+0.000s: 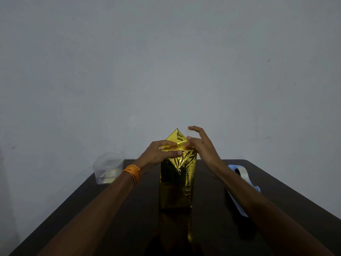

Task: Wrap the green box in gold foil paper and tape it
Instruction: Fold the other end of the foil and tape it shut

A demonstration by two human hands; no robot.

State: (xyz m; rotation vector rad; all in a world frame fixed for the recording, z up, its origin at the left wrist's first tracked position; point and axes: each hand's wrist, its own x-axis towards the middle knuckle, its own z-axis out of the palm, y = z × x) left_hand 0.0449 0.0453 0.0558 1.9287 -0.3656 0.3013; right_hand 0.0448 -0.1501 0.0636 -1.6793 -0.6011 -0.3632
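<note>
- At the far left of the dark table (295, 185), a clear plastic container (108, 168) stands well apart from your work; leave it there.
- Your left hand (162, 154) pinches the folded foil at the box's top edge, with the thumb on the near face and the fingers over the fold. Hold that pinch firmly so the crease cannot spring open.
- The foil-wrapped box (176, 183) stands upright mid-table between your forearms. Its near face is shiny, wrinkled gold with no green showing. At the top a triangular flap (175, 136) points upward, not yet folded down.
- Your right hand (201, 147) is spread, its fingertips touching the flap's right side and one finger lifted clear. The flap likely needs pressing flat and its edges sharpening before you tape.
- The tape dispenser (239, 172) lies just beside your right forearm, within easy reach.
</note>
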